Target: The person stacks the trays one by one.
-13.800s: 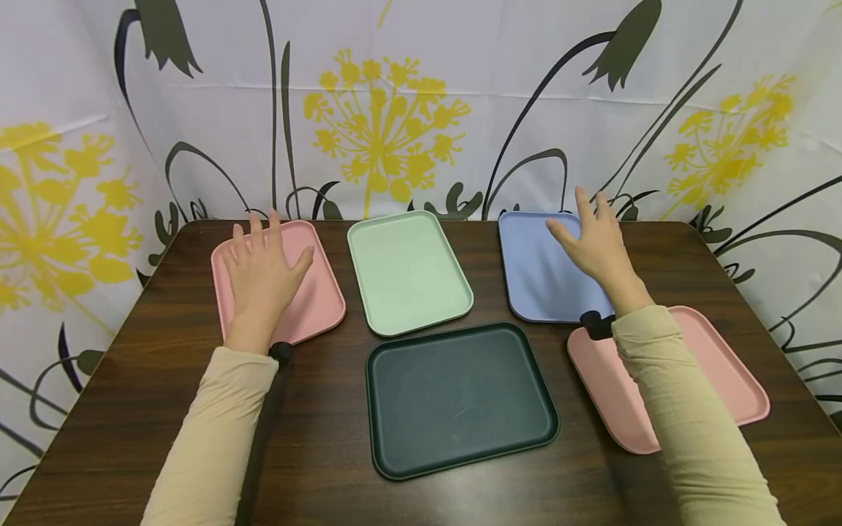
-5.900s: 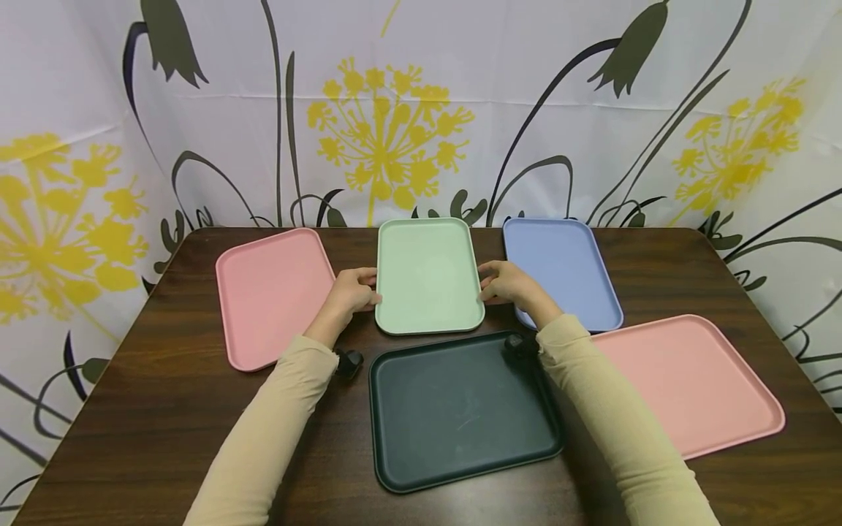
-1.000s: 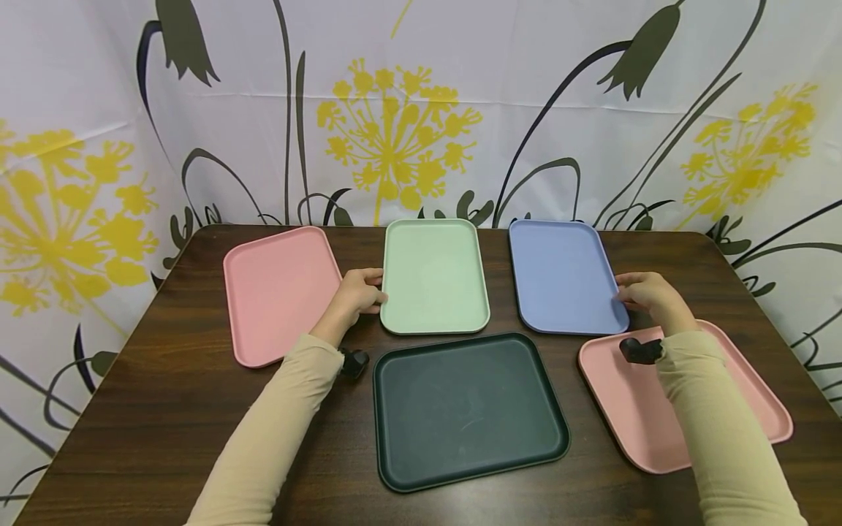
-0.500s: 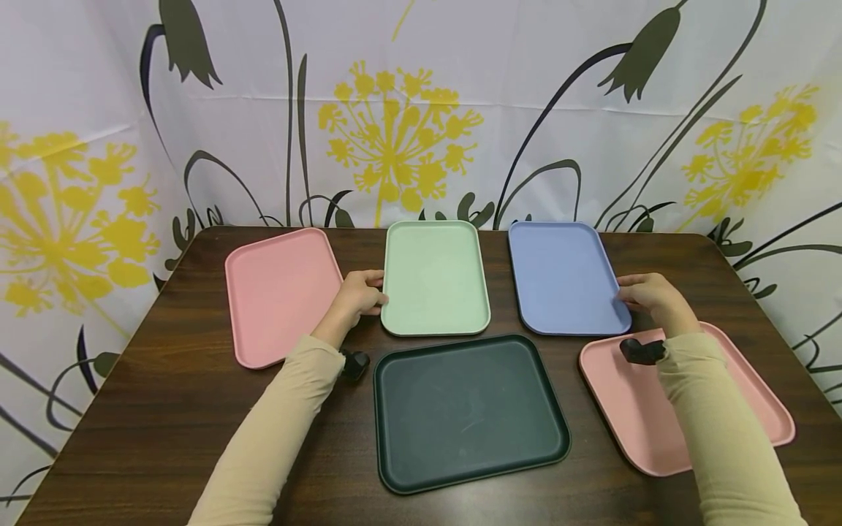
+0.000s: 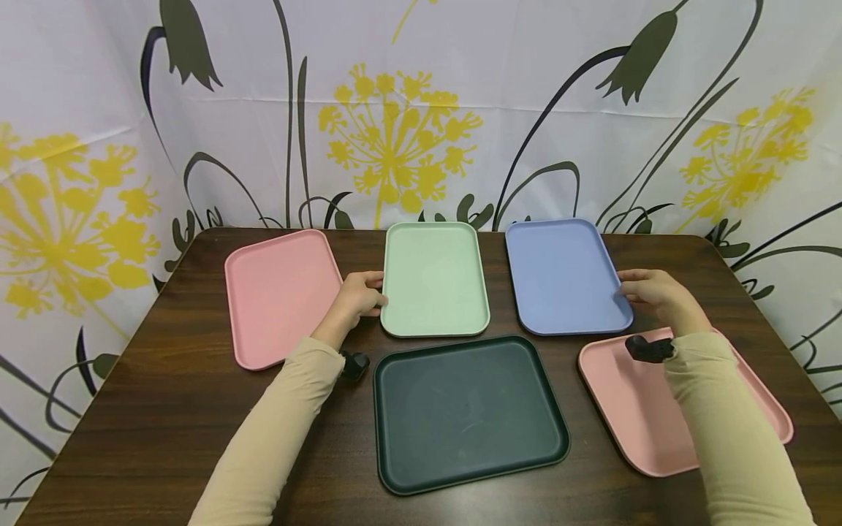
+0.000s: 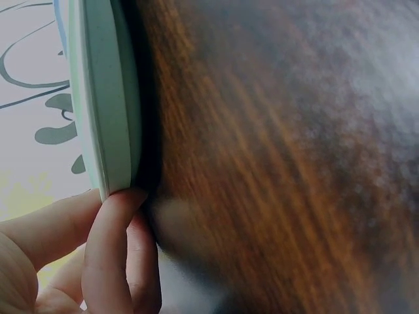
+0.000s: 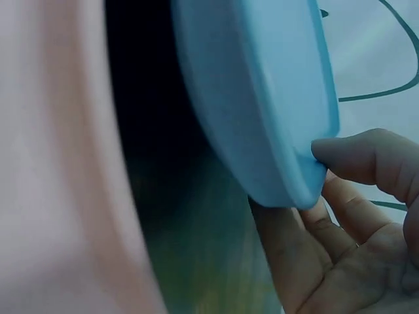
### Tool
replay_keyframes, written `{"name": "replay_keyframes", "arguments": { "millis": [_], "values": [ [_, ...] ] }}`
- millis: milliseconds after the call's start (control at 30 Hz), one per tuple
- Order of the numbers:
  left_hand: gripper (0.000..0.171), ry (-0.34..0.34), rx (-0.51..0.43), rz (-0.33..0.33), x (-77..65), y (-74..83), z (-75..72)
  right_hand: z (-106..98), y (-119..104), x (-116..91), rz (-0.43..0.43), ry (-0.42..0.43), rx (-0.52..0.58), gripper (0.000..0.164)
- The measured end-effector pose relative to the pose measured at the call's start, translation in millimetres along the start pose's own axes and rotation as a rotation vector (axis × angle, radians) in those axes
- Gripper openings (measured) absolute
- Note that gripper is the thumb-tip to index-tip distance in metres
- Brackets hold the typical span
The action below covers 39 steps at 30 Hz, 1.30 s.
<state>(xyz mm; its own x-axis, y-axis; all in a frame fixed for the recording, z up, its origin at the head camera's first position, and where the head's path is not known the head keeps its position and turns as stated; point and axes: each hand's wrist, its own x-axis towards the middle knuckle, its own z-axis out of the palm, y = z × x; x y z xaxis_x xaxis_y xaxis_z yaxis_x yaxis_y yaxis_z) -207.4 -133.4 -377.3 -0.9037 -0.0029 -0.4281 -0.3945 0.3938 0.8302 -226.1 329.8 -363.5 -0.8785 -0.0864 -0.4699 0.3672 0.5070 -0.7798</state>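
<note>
My left hand point(image 5: 358, 295) pinches the left edge of the pale green tray point(image 5: 435, 277). The left wrist view shows thumb and curled fingers meeting at that tray's rim point(image 6: 108, 111). At the right edge of the blue tray point(image 5: 567, 277), my right hand point(image 5: 661, 296) has a grip. In the right wrist view the thumb point(image 7: 360, 156) lies over the blue rim and other fingers point(image 7: 288, 255) reach under it. The blue tray's outer side shows there, with a dark gap between it and the pink tray. Some fingertips are hidden beneath each tray.
A dark green tray point(image 5: 470, 416) lies in front of the pale green one. A pink tray point(image 5: 284, 296) is at the back left, partly behind the left forearm; another pink tray point(image 5: 638, 409) sits under the right forearm. Patterned cloth point(image 5: 263, 109) hangs behind the wooden table point(image 5: 164, 409).
Earlier both hands left the pink trays and held the green tray, now straighter. The right hand then went to the blue tray's right edge. Just now the blue tray has shifted slightly.
</note>
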Motion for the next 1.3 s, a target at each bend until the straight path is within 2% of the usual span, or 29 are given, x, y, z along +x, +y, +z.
{"name": "replay_keyframes", "arguments": {
  "millis": [267, 400, 500, 700, 867, 1300],
  "values": [
    [0.062, -0.005, 0.003, 0.001, 1.7, -0.4, -0.9, -5, -7, -4, -0.005, -0.046, 0.031, 0.066],
    [0.063, -0.009, 0.002, 0.003, 1.8, -0.4, -1.2, -7, -9, -3, -0.022, -0.082, 0.086, 0.067],
    [0.063, -0.008, -0.002, 0.002, 1.3, -0.4, -0.8, -7, -10, -1, -0.04, -0.101, 0.153, 0.061],
    [0.063, -0.006, -0.009, 0.0, 1.3, -0.7, -0.9, -5, -16, 0, -0.079, -0.145, 0.318, 0.039],
    [0.062, -0.009, -0.009, 0.001, 1.5, -1.0, -0.8, -2, -25, -7, -0.087, -0.145, 0.437, 0.025],
    [0.062, -0.005, -0.012, -0.011, 0.2, -0.2, 0.1, -1, -34, -15, -0.118, -0.137, 0.537, 0.033]
  ]
}}
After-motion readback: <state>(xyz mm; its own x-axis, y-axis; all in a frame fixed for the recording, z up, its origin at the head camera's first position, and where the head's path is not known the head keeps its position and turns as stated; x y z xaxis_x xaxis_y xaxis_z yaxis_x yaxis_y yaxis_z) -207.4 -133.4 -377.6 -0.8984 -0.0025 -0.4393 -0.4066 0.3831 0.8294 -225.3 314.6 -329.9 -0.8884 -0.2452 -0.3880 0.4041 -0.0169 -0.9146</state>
